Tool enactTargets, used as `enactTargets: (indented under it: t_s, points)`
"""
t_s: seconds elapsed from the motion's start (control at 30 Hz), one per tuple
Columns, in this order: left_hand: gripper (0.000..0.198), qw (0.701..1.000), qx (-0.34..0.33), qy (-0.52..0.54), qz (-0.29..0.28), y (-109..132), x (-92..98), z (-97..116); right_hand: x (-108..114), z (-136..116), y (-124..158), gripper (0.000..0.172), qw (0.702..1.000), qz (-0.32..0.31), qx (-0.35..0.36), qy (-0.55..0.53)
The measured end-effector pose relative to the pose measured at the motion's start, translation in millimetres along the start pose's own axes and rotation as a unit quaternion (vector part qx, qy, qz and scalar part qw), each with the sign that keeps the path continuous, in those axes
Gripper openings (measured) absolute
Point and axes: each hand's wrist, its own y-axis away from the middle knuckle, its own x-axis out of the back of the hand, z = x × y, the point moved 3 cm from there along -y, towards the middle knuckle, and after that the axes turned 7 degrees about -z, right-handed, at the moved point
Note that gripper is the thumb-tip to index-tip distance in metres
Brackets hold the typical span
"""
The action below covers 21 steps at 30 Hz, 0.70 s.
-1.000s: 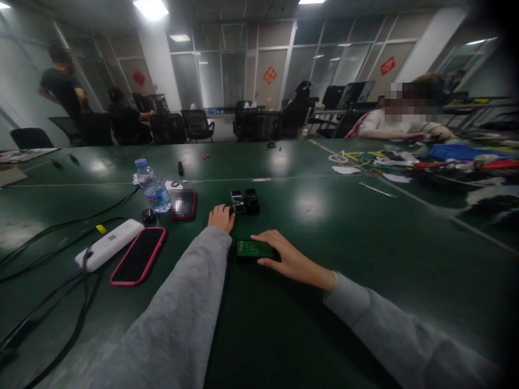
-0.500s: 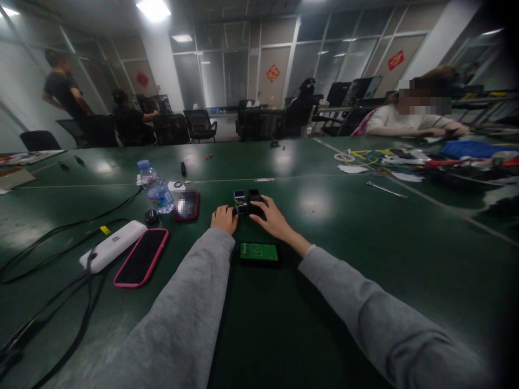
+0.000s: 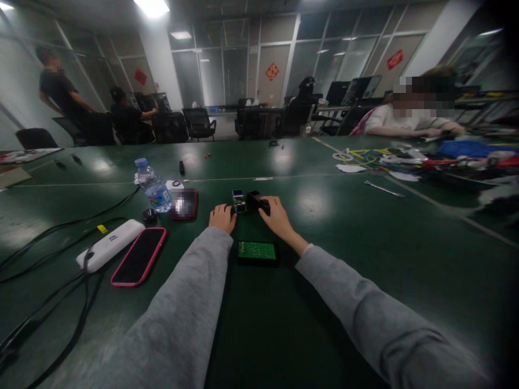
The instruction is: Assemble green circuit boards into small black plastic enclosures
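My right hand (image 3: 278, 217) has its thumb and fingers closed on a small black box-shaped device (image 3: 255, 200), which sits at a slant on the green table. Just left of it stands a small module with a bright screen and exposed circuitry (image 3: 239, 201). My left hand (image 3: 223, 218) rests on the table with fingers extended forward, thumb and index finger right beside the module; whether they touch it I cannot tell. Nearer to me, between my forearms, a green circuit board (image 3: 257, 250) lies face up in a black frame.
To the left lie a pink-edged phone (image 3: 140, 256), a white power bank (image 3: 111, 246), black cables (image 3: 83, 313), a water bottle (image 3: 154, 186) and a red-edged device (image 3: 184, 203). A wrench (image 3: 383, 188) and tangled cables (image 3: 365, 155) lie right, near a seated person (image 3: 405, 123).
My right hand has moved slightly right and closed on the black device, whose near end has swung right, away from the module. My left hand stays beside the module.
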Motion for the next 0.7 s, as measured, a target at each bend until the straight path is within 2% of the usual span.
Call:
enactTargets:
  t_s: [0.13,0.23,0.33,0.47,0.57,0.7]
  points:
    - [0.04,1.0,-0.001,0.001,-0.002,-0.9,-1.5,-0.9,0.9,9.4,-3.2,0.031,0.999,0.023,-0.027,-0.039]
    - [0.039,1.0,0.002,0.001,-0.003,-0.6,-1.6,-1.0,0.7,20.4,-5.6,0.031,0.996,0.055,-0.065,0.001]
    - [0.039,1.0,0.003,-0.001,-0.002,0.2,-0.7,-0.3,-0.8,27.0,-5.7,0.039,0.993,0.069,-0.098,0.016]
    - [0.039,1.0,0.004,0.0,0.0,0.7,0.8,0.5,-1.0,19.6,-3.6,0.05,0.996,0.061,-0.058,0.036]
    - [0.039,1.0,0.006,0.003,-0.006,0.6,1.9,0.8,0.8,14.3,-2.9,0.042,0.998,0.046,-0.031,0.041]
    - [0.039,1.0,0.007,0.005,-0.015,0.9,2.9,1.2,5.1,23.9,-4.4,0.039,0.994,0.061,-0.089,-0.019]
